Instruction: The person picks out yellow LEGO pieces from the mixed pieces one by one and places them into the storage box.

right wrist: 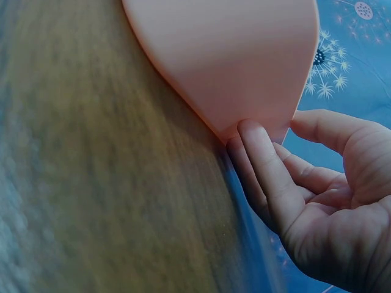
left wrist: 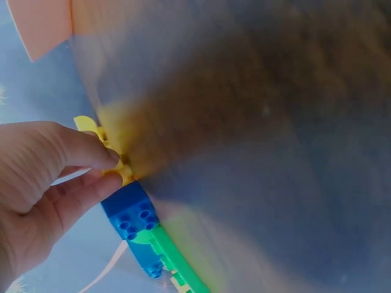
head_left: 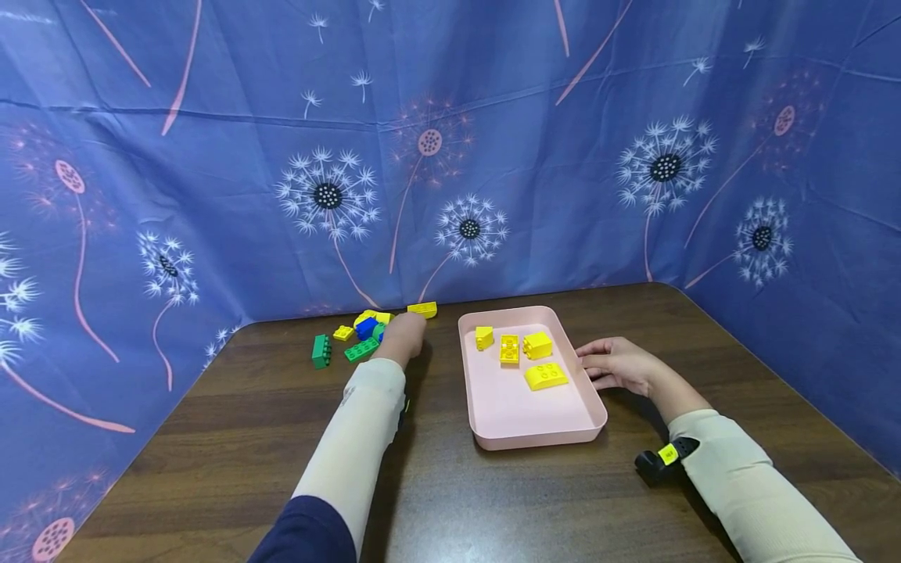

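The person's left hand [head_left: 403, 338] reaches across the wooden table [head_left: 457, 500] into a loose heap of toy blocks, thumb and one finger pinching a long yellow block [head_left: 422, 310] near the back edge, just in front of the blue curtain [head_left: 563, 195]. One end of that block sticks out past the knuckles on the tray side. A blue block [left wrist: 129, 207] sits right by the fingertips, with a second blue block [left wrist: 145, 259] and a strip of green just past it. At the near side of the heap, a long green block [head_left: 361, 349] lies with its studs up; a small flat yellow block [head_left: 343, 333] is close behind it, and a thick green block [head_left: 321, 352] stands a little apart at the left end, its studs facing the heap. More yellow pieces [head_left: 373, 317] are jumbled at the back, partly covered. To the right, apart from the heap, rests a pink tray [head_left: 503, 414] with four yellow blocks [head_left: 546, 376] inside, gathered in its far half, the lowest of them showing its studs on top. The right hand [head_left: 622, 364] is at the tray's right side, fingers mostly stretched out and slightly spread, tips touching the outer wall without closing around it. Pale sleeves [head_left: 376, 403] cover both forearms, and a black wrist camera [head_left: 655, 467] hangs below the right wrist.
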The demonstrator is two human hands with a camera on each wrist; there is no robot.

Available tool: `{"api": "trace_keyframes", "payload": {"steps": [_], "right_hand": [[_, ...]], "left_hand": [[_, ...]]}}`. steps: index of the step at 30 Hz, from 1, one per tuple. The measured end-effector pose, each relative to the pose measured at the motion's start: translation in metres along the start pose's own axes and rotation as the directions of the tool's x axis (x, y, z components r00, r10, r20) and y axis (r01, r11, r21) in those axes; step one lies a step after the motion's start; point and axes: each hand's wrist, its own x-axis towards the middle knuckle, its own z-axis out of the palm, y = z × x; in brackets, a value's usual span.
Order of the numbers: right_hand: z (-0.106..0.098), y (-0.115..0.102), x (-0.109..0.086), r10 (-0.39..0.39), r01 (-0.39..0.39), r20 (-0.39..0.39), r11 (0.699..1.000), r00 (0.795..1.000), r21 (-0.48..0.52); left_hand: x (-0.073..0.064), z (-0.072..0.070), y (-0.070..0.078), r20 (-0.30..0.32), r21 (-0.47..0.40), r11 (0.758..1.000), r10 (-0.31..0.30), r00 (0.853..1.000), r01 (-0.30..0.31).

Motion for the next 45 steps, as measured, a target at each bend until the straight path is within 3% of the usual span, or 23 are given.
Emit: {"api": "trace_keyframes", "payload": {"steps": [6, 13, 21, 28, 31, 36, 40, 45], "right_hand": [[0.0, 0.001, 0.0, -0.006, 0.006, 0.009, 1.0, 1.0, 0.004], [0.0, 0.001, 0.0, -0.009, 0.009, 0.005, 1.0, 1.0, 0.012], [0.0, 0.002, 0.0, -0.002, 0.002, 0.003, 1.0, 1.0, 0.01], [-0.001, 0.002, 0.001, -0.005, 0.005, 0.003, 1.0, 1.0, 0.004], [-0.001, 0.002, 0.001, -0.003, 0.003, 0.008, 1.0, 1.0, 0.01], [-0.001, 0.003, 0.002, -0.003, 0.003, 0.017, 1.0, 1.0, 0.018], [-0.002, 0.003, 0.002, -0.005, 0.005, 0.013, 1.0, 1.0, 0.016], [-0.001, 0.003, 0.001, -0.01, 0.01, 0.011, 1.0, 1.0, 0.02]], "left_hand": [[-0.008, -0.013, 0.001, -0.078, -0.009, 0.999, 0.039, 0.996, -0.039], [-0.013, -0.03, 0.005, -0.207, -0.099, 0.985, 0.117, 0.971, -0.14], [-0.024, -0.043, 0.017, -0.25, -0.275, 0.938, 0.144, 0.957, -0.213], [-0.035, -0.064, 0.038, -0.294, -0.303, 0.9, 0.224, 0.929, -0.312], [-0.038, -0.069, 0.047, -0.285, -0.307, 0.888, 0.257, 0.924, -0.342], [-0.045, -0.074, 0.064, -0.245, -0.36, 0.845, 0.324, 0.914, -0.396], [-0.05, -0.076, 0.077, -0.209, -0.38, 0.804, 0.408, 0.889, -0.458], [-0.057, -0.077, 0.095, -0.167, -0.34, 0.763, 0.526, 0.834, -0.55]]}}
